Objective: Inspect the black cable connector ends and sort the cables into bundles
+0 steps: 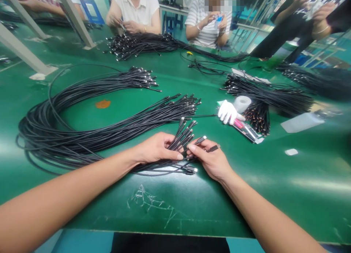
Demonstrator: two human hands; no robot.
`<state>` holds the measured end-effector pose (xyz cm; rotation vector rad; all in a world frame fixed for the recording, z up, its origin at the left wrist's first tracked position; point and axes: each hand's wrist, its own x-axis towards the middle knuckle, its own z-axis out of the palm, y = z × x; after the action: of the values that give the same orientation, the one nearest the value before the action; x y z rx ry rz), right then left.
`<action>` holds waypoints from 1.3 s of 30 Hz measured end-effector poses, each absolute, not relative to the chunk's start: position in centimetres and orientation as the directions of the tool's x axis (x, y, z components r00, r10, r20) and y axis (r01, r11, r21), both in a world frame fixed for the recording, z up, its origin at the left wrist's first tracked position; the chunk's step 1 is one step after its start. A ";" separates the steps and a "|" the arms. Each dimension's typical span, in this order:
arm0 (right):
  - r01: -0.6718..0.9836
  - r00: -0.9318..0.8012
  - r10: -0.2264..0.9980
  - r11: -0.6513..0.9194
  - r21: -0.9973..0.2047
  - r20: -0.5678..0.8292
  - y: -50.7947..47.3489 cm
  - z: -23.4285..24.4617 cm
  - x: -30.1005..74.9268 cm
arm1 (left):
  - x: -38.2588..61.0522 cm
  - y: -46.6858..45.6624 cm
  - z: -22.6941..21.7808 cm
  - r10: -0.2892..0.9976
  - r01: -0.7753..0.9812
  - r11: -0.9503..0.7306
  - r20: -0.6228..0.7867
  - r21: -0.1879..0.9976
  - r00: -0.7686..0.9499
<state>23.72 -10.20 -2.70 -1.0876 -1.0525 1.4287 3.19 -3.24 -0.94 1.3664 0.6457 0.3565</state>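
My left hand is closed round a bunch of black cables, whose plug ends fan out above its thumb. Close beside it, my right hand pinches a cable with a bright metal tip between thumb and fingers. Another dark plug lies across that hand's fingers. Below both hands, a few cable ends rest on the green table. Behind my left hand stretches a large looped bundle of black cables, its two ends pointing right.
On the right of the green table lie a white glove, a tape roll, more cable bundles and a translucent bottle. Several people sit or stand across the table near another cable heap. Metal posts rise at left.
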 end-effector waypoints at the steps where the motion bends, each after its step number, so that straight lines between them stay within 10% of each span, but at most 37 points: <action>1: -0.203 -0.076 0.993 -0.107 -0.973 -0.093 -10.2 -2.7 23.7 | 3.2 -3.2 -0.9 0.589 0.123 0.201 -0.220 0.972 0.778; 39: -0.375 -0.047 0.984 -0.177 -0.910 -0.172 -9.9 -2.3 24.2 | 3.4 -3.0 -0.8 0.597 0.034 0.414 -0.299 0.910 0.745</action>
<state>24.18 -9.92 -2.35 -1.0326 -0.8357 1.5057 3.44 -3.00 -0.82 1.1030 0.6666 0.3883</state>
